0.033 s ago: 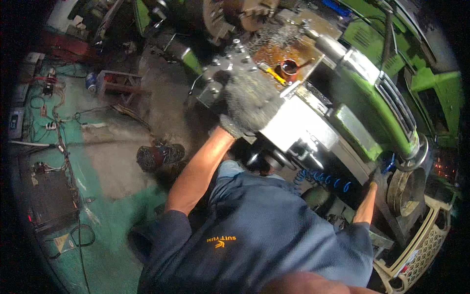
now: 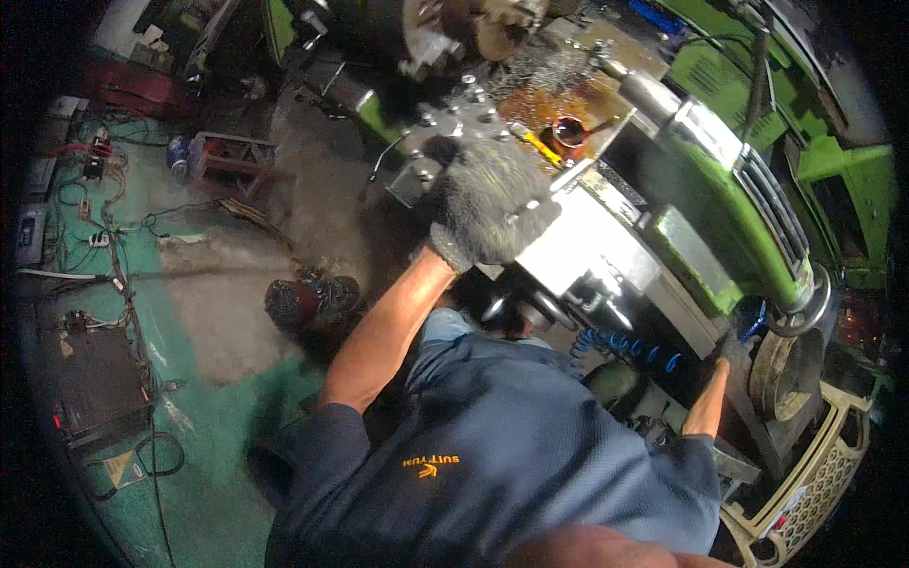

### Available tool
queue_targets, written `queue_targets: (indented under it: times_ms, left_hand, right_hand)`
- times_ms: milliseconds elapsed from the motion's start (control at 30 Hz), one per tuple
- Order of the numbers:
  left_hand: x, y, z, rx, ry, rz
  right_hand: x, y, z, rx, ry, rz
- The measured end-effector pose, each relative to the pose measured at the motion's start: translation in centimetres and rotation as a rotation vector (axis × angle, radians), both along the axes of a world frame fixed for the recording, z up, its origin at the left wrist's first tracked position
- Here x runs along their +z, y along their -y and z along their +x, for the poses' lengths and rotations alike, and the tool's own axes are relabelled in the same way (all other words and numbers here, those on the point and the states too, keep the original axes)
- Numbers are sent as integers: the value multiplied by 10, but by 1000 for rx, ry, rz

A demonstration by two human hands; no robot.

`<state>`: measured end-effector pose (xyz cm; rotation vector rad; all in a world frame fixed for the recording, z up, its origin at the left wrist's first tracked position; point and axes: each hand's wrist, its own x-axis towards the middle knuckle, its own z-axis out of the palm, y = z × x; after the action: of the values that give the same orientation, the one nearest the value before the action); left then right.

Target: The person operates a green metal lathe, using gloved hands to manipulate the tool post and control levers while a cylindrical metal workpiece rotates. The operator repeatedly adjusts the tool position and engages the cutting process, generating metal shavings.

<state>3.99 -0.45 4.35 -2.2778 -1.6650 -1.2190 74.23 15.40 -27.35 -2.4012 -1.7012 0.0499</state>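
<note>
My left hand [image 2: 492, 204], in a dirty grey work glove, lies over the near side of a lathe's square tool post [image 2: 454, 128], which has several bolts on top. Its fingers curl round something that the glove hides. Far to the right, my right hand [image 2: 731, 358] is in a dark glove, closed at the tailstock end. A blue air gun [image 2: 753, 318] sticks out past its fingers, near a metal handwheel [image 2: 805, 303]. A coiled blue hose [image 2: 630, 348] hangs between my body and the machine. Beside the tool post is a bright flat metal slide [image 2: 578, 237].
A yellow-handled tool [image 2: 536, 144] and a round cup [image 2: 569, 133] sit on the oily tray. Beyond stands the lathe chuck [image 2: 431, 33]; the green tailstock [image 2: 757, 227] is at right. Cables [image 2: 115, 256] cross the left floor. A beige perforated frame [image 2: 805, 483] stands lower right.
The machine appears shifted slightly right and down in the picture. My left hand has moved slightly right with it and stays at the tool post; my right hand keeps its place.
</note>
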Motion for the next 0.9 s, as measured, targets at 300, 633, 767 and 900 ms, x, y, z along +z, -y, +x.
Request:
queue_targets:
  times_ms: [300, 633, 767, 900]
  left_hand:
    - [-142, 40, -242, 387, 613, -113]
    - [-465, 57, -445, 945, 37, -1269]
    - [-522, 50, -457, 952, 456, -1304]
    - [-621, 70, -524, 754, 868, -1219]
  right_hand:
    - [139, 142, -211, -112, -5, 347]
    - [321, 176, -626, 358, -732, 369]
    - [326, 155, -630, 663, -52, 248]
    - [316, 160, -613, 417, -120, 318]
